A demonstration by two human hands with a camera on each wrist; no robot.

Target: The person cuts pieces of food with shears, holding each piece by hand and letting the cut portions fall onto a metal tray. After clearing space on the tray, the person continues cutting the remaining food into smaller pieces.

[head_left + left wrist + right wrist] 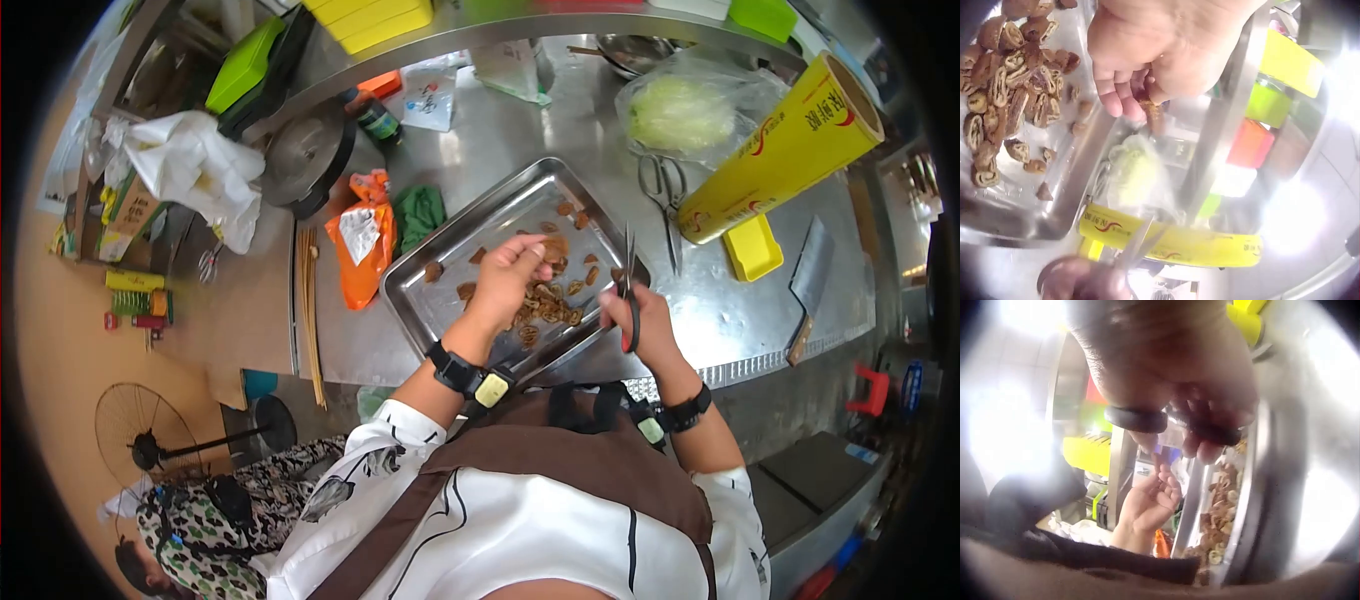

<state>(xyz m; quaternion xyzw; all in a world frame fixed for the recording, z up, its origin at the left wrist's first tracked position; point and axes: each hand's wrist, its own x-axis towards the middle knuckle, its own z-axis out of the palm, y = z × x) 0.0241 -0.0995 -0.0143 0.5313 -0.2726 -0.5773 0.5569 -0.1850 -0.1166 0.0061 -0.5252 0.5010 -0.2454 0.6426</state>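
Over a steel tray (405, 283) my left hand (507, 278) pinches a small brown piece (1152, 114) between thumb and fingers. Brown rolled slices (1015, 106) lie heaped in the tray, with smaller loose pieces around them. At the tray's right side my right hand (645, 325) grips black-handled scissors (629, 300), fingers through the loops; the blades point away from me. In the left wrist view the scissor blades (1138, 242) look parted. The right wrist view shows the right hand (1172, 369) around both dark loops (1136, 419), the left hand (1150, 506) beyond.
A yellow film roll (780, 150), a second pair of scissors (664, 190), a yellow box (753, 248) and a cleaver (810, 275) lie right of the tray. Bagged cabbage (685, 112) is behind. An orange bag (364, 255), green cloth (418, 214), pot (315, 160) and sticks (308, 310) are left.
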